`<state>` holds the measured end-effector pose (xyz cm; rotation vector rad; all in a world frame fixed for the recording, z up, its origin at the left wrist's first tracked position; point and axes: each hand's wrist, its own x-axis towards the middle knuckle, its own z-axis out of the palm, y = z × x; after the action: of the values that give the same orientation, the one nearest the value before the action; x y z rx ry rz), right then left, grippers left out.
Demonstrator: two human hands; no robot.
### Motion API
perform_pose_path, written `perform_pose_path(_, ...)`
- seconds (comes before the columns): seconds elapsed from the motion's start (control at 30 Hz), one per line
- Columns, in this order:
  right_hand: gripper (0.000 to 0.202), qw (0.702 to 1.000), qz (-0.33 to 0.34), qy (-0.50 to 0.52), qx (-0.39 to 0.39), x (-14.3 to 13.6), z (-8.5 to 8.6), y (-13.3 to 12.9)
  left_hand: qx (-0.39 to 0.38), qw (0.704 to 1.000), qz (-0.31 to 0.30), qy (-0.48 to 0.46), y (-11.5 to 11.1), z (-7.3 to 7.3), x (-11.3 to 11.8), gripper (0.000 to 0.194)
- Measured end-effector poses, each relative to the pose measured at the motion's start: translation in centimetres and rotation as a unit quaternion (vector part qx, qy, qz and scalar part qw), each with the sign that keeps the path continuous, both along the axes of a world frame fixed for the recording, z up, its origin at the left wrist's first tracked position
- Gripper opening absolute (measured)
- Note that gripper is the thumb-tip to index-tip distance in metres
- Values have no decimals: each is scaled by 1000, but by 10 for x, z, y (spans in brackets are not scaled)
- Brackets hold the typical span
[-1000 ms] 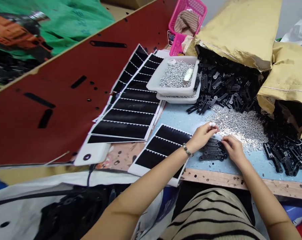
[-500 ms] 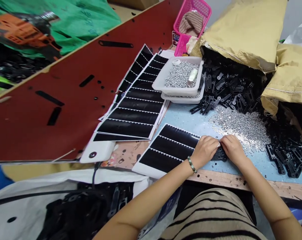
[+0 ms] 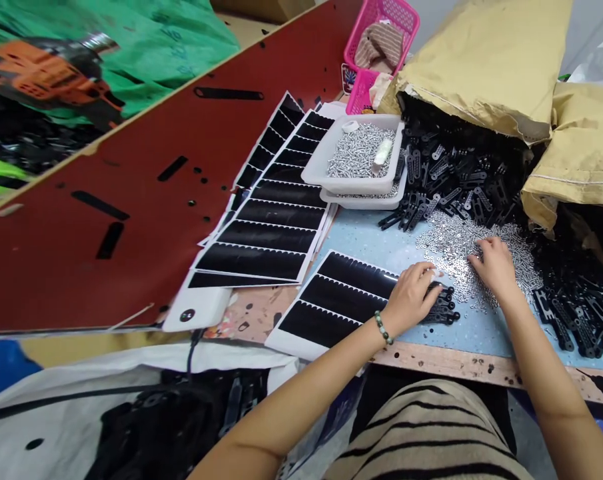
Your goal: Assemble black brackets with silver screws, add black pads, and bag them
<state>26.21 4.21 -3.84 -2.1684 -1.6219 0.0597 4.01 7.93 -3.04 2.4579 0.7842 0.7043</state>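
My left hand (image 3: 409, 298) rests by a row of black plastic parts (image 3: 444, 308) near the table's front edge. Its thumb and forefinger are apart, with something pale at the fingertips, perhaps tape. The palm hides part of the row. My right hand (image 3: 496, 268) is at a loose heap of small silver metal pieces (image 3: 456, 250), some like pins and some like little rings. Its thumb and fingers are spread, and I see nothing held between them. Beside my left wrist lies a white sheet with black scalloped strips (image 3: 338, 300).
White tubs (image 3: 314, 167) of metal pins stand stacked behind. Yellow sacks (image 3: 486, 63) spill black plastic parts (image 3: 461, 173) at the back right. More strip sheets (image 3: 266, 230) lie left, beside a red board (image 3: 146, 220). A pink basket (image 3: 351, 53) sits at the back.
My right hand has left the black parts beside my left hand and moved right and away from me to the metal heap. The left thumb and forefinger have parted, uncovering more of the row.
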Motion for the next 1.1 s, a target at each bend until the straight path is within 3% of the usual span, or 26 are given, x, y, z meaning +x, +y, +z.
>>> perform_pose_path(0.07, 22, 998, 14, -35, -42, 1, 1, 7, 16, 1000, 10, 12, 18, 8, 17, 19)
perform_pose_path(0.17, 17, 997, 24, -43, -56, -1, 1, 11, 50, 992, 9, 115, 50, 14, 56, 20)
perform_pose_path(0.27, 21, 998, 9, -35, -42, 0, -1, 8, 70, 979, -5, 192, 74, 11, 91, 15)
perform_pose_path(0.37, 23, 1000, 6, 5, -7, 6, -2, 4, 76, 976, -15, 203, 83, 7, 108, 21)
perform_pose_path(0.5, 23, 997, 27, 72, 9, 13, -4, 3, 71, 975, -18, 212, 85, 6, 108, 21)
perform_pose_path(0.67, 27, 999, 32, 6, -14, 13, -2, 27, 62, 974, -5, 219, 87, 12, 99, 23)
perform_pose_path(0.87, 27, 989, 52, -83, -115, 4, 2, 64, 58, 971, -10, 231, 88, 12, 101, 20)
perform_pose_path(1.1, 21, 987, 68, -81, -118, 16, 0, 58, 44, 978, -16, 204, 86, 11, 109, 21)
